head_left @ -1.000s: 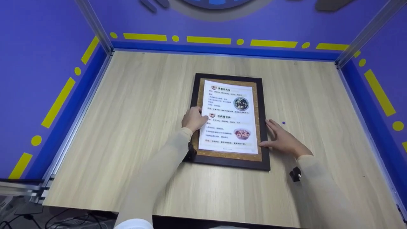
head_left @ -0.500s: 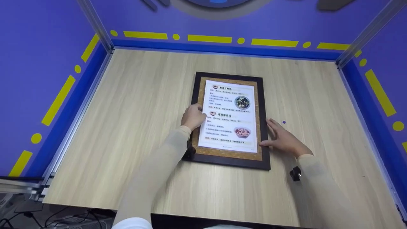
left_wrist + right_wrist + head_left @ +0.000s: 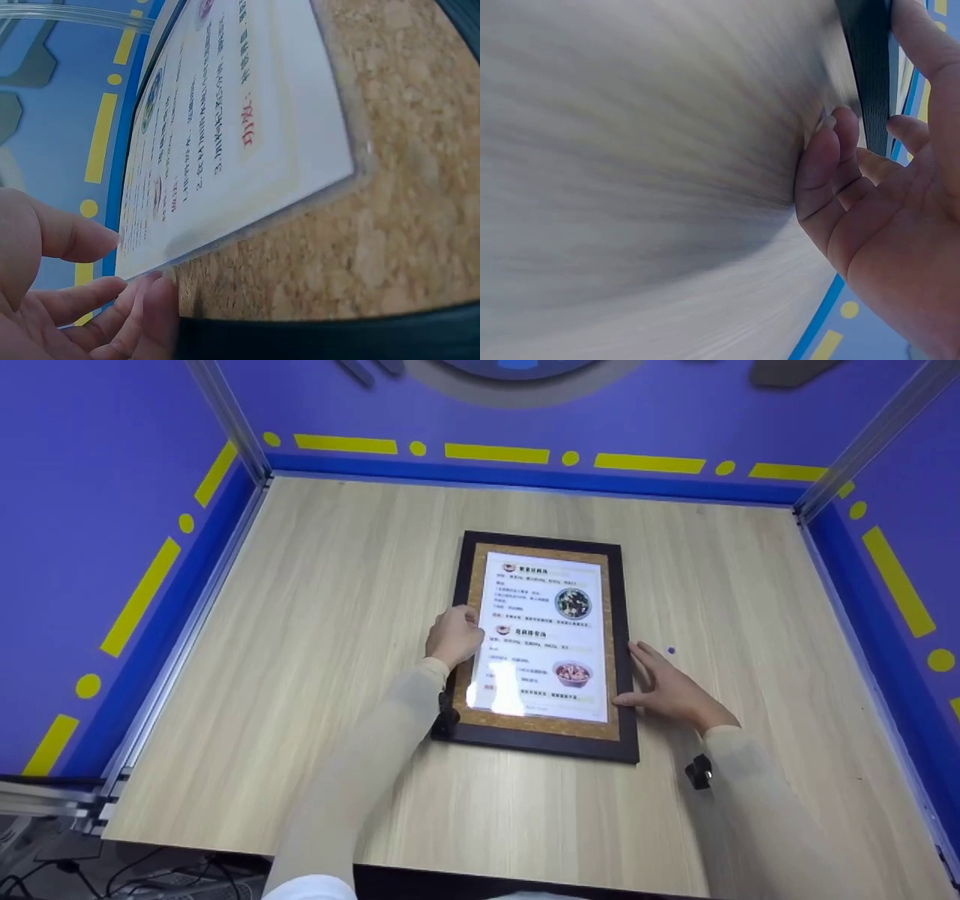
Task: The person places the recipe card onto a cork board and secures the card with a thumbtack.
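A black-framed cork board (image 3: 628, 735) lies on the table, bearing a laminated recipe sheet (image 3: 536, 649) with Chinese text and two bowl pictures. At the sheet's left edge, my left hand (image 3: 454, 636) pinches the plastic margin; in the left wrist view the thumb (image 3: 94, 241) is above the edge and several fingers are below. My right hand (image 3: 671, 688) rests along the frame's right side, thumb and forefinger spread apart against the black wood. In the right wrist view, the other fingers (image 3: 821, 169) bend loosely beside the frame (image 3: 874, 82), down at the tabletop.
The pale wooden table (image 3: 337, 585) is bounded by blue-purple walls (image 3: 105, 510) with yellow markings and metal posts. A small blue dot (image 3: 671, 650) shows right of the board. Cables (image 3: 135, 874) lie below the table's front left edge.
The sheet has settled flatter on the cork and shifted slightly right at its top, and a bright reflection now shows on its lower left. Both hands stay almost in place.
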The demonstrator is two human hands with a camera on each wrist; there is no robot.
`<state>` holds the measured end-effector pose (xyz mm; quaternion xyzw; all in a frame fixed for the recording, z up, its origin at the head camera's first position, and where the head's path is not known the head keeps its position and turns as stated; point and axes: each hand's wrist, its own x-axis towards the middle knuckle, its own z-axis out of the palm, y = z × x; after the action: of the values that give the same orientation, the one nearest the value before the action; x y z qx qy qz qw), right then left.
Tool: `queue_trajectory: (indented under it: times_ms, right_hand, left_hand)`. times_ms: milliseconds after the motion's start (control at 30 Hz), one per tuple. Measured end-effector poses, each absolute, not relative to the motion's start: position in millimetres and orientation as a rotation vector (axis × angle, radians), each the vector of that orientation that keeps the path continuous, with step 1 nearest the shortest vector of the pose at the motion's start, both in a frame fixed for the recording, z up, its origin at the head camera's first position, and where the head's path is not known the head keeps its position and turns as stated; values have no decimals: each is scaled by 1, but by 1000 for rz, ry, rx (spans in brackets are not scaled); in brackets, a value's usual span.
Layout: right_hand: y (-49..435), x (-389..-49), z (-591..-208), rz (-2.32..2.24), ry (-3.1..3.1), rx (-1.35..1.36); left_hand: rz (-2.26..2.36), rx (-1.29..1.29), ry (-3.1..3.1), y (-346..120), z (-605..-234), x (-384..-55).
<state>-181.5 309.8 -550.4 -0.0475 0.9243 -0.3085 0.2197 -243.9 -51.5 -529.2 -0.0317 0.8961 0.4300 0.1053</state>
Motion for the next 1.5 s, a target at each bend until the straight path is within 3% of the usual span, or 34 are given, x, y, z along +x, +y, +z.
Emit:
queue_trajectory:
  times_ms: [400, 800, 1133, 1500]
  right_hand:
    - [315, -189, -548, -951, 2771, -136]
    - [344, -195, -548, -946, 2915, 295]
    - [354, -197, -553, -932, 2895, 227]
    - [348, -216, -553, -920, 2934, 208]
  left_hand:
    - [1518, 110, 2553, -73, -556, -249]
    - [1697, 188, 2512, -92, -563, -251]
    - [1066, 420, 2815, -117, -577, -248]
    - [787, 505, 2672, -133, -575, -251]
